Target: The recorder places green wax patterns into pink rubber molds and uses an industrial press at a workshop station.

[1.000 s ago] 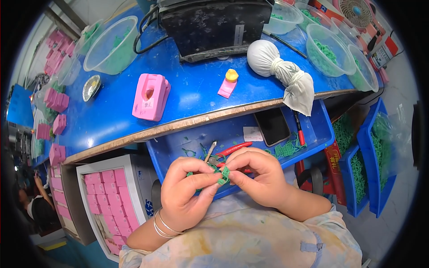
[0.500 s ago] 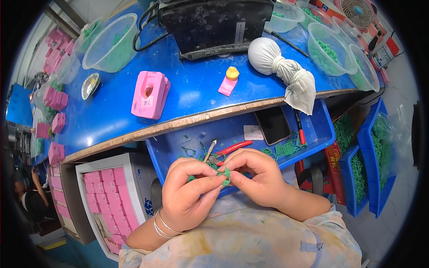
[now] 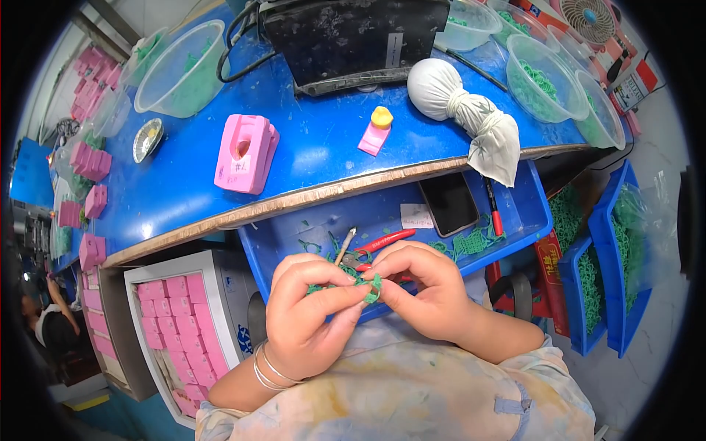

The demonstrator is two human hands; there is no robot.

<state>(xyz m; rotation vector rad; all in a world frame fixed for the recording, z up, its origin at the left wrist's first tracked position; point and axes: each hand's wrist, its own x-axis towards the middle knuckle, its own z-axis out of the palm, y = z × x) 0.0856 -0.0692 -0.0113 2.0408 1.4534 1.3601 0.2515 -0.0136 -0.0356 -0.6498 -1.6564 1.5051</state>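
Note:
Both my hands meet over the near edge of a blue drawer tray (image 3: 526, 202). Between the fingertips of my left hand (image 3: 309, 312) and my right hand (image 3: 423, 290) is a small green wax-like piece (image 3: 373, 289), pinched from both sides. Its exact shape is partly covered by my fingers. Just beyond my fingers in the tray lie red-handled pliers (image 3: 388, 239) and a thin pointed tool (image 3: 346, 245). Green scraps (image 3: 476, 241) are scattered around them. A dark phone (image 3: 450, 206) and a red-and-black marker (image 3: 494, 209) rest farther right in the tray.
On the blue table (image 3: 316, 140) stand a pink mould block (image 3: 246, 154), a small pink piece with a yellow top (image 3: 376, 131), a tied white cloth bag (image 3: 463, 110) and a black machine (image 3: 357, 44). Clear bowls (image 3: 184, 70) hold green pieces. Pink blocks (image 3: 176, 323) fill a box at left.
My fingers have shifted very slightly around the green piece, which has turned a little. The rest of the scene stays as it was.

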